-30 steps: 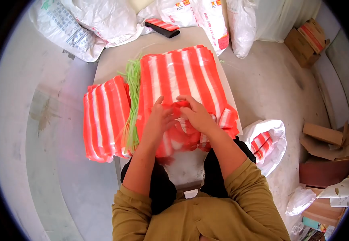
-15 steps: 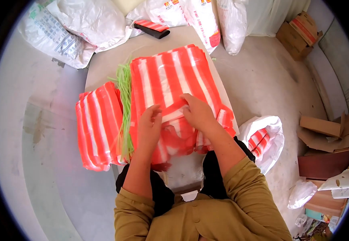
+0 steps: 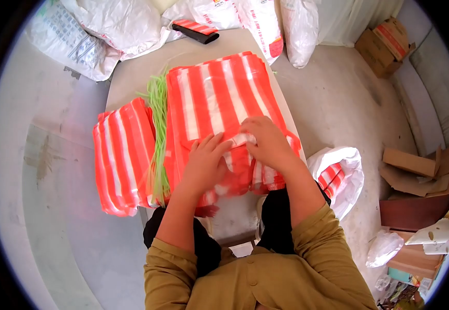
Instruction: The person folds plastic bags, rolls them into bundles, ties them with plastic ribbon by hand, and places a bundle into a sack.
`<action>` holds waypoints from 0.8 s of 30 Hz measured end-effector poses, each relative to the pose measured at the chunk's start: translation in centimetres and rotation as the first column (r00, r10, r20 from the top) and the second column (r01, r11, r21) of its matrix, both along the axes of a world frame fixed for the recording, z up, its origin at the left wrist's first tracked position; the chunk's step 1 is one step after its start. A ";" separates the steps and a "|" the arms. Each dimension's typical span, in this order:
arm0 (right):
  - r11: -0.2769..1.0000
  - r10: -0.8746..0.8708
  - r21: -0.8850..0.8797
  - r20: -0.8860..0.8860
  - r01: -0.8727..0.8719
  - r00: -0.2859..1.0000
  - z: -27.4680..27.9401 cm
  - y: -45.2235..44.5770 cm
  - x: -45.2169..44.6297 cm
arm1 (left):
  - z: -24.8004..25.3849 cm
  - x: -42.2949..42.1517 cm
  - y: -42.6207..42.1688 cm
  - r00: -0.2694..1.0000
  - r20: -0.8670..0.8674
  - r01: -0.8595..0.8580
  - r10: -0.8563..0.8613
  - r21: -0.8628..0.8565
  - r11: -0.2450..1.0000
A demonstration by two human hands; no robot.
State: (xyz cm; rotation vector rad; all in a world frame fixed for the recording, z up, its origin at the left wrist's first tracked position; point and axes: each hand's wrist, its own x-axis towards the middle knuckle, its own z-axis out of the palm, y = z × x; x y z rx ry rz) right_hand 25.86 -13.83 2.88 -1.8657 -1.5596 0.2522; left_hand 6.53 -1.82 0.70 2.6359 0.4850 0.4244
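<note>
A stack of red-and-white striped plastic bags (image 3: 214, 98) lies on the table in front of me. Along its near side the top bag is folded up, its loose ends hanging over my lap. My left hand (image 3: 206, 163) bends over the left part of this fold, fingers partly closed on the plastic; its thumb is hard to see. At the right part of the fold, my right hand (image 3: 268, 142) grips the bag between curled fingers and thumb. A bundle of green plastic strips (image 3: 158, 134) runs beside the stack. Left of it sits a second pile of striped bags (image 3: 123, 157).
A black-and-red striped roll (image 3: 196, 32) lies at the table's far edge (image 3: 234, 41). White sacks (image 3: 116, 26) stand behind it. An open white sack (image 3: 351, 181) with striped bags inside is on the floor at right, near cardboard boxes (image 3: 415, 170).
My left hand has moved right and turned over the fold, its fingers now on the bag. My right hand has shifted slightly right. The near edge of the top bag is folded differently.
</note>
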 end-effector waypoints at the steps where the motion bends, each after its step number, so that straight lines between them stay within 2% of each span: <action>1: 0.992 0.121 0.019 0.008 -0.121 0.993 0.3 -0.8 -0.1 | -0.2 0.0 0.1 1.000 0.007 0.002 -0.002 -0.002 1.000; 2: 0.969 0.243 0.036 0.018 -0.243 0.970 0.4 -1.4 -0.3 | -0.4 0.1 0.2 1.000 0.014 0.002 -0.002 -0.005 1.000; 5: 0.961 0.270 -0.013 0.265 -0.277 0.926 -0.7 -1.8 -1.8 | -0.6 0.1 0.3 0.999 0.034 0.003 -0.003 -0.015 1.000; 8: 0.980 0.196 -0.028 0.184 -0.194 0.963 -0.5 -1.2 -2.1 | -0.9 0.1 0.6 0.999 0.050 0.009 -0.007 -0.047 0.999; 11: 0.962 0.272 0.035 -0.002 -0.272 0.962 -0.9 -0.7 -0.4 | -0.6 -0.1 0.9 0.998 0.044 0.045 -0.043 -0.058 0.997; 14: 0.996 0.051 -0.067 -0.057 -0.055 0.997 -0.6 -1.0 -0.4 | -0.3 -0.2 0.9 0.999 0.013 0.037 -0.036 -0.062 0.997; 15: 0.999 0.008 -0.045 -0.123 -0.014 0.992 -0.3 -1.0 -0.5 | -0.3 -0.1 0.8 0.999 0.038 0.032 -0.030 -0.073 0.997; 17: 0.998 -0.069 -0.010 -0.257 0.068 0.964 0.3 -0.8 -1.2 | -0.4 0.1 0.9 0.996 0.088 0.022 -0.013 -0.094 0.995; 20: 0.991 -0.100 -0.124 -0.371 0.058 0.923 -0.1 -0.1 -0.9 | 0.0 0.8 0.9 0.990 0.136 -0.013 0.034 -0.156 0.988; 24: 0.988 -0.136 -0.141 -0.542 0.069 0.830 0.4 -0.1 -1.2 | -1.1 2.0 0.8 0.956 0.237 -0.099 0.172 -0.293 0.951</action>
